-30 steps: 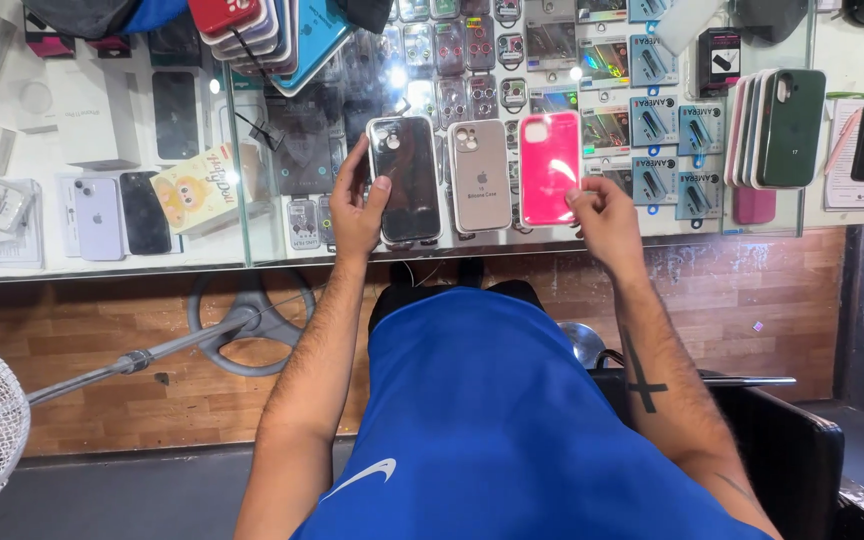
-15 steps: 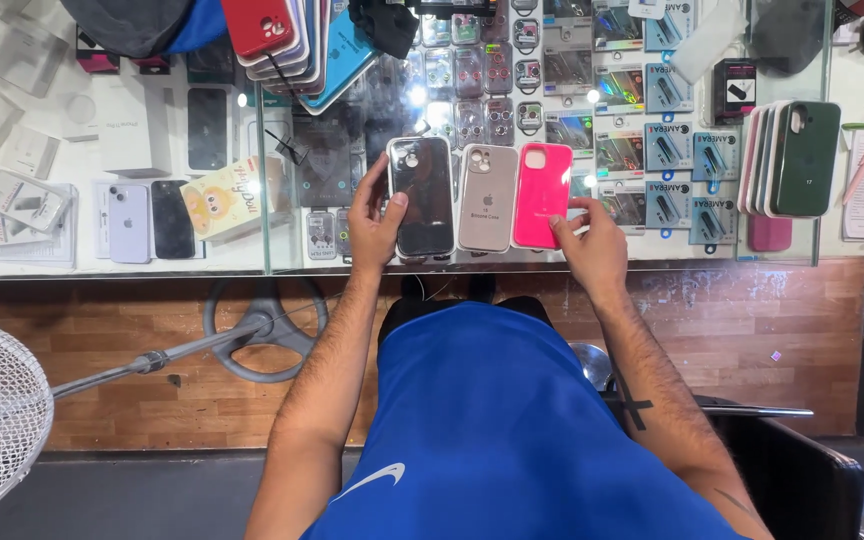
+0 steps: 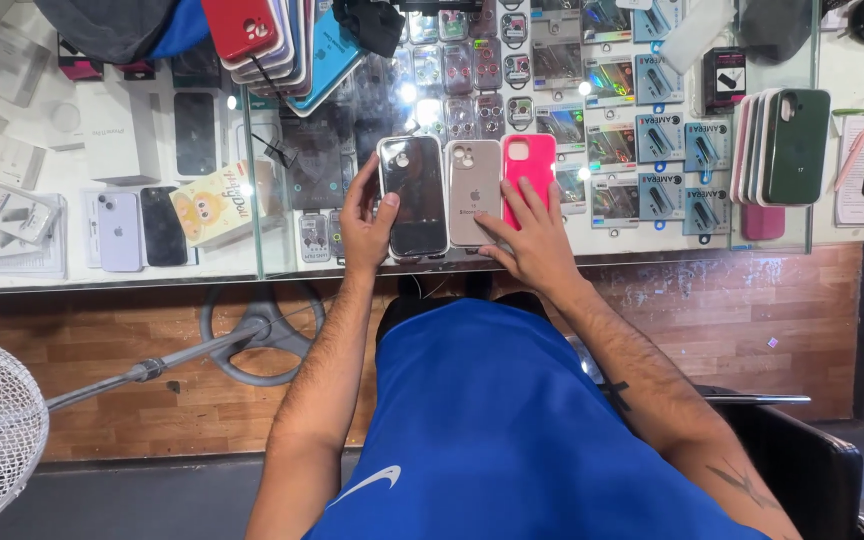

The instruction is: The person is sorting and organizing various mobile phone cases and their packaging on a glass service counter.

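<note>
Three phone cases lie side by side on the glass counter (image 3: pixel 652 235), flat, backs up, edges touching or nearly so. Your left hand (image 3: pixel 367 225) grips the black case (image 3: pixel 413 196) along its left edge, thumb hooked over the face, fingers curled at the side. Your right hand (image 3: pixel 535 240) lies spread, fingertips resting across the lower part of the pink case (image 3: pixel 531 170), thumb reaching left to the bottom of the beige case (image 3: pixel 474 190) between the other two.

Step in hand, by my reading: squaring the three into an even row at the counter's near edge.

Next move calls for a light touch. Nudge with flat fingers rather than lifting, and keep the bottom edges level with one another.

Past your right hand stands a stack of cases on edge, with a dark green case (image 3: pixel 795 145) outermost. Beyond your left hand, up and away, a fanned stack of cases (image 3: pixel 272 40) overhangs the glass. Under the pane: rows of small packaged accessories (image 3: pixel 657 135).
</note>
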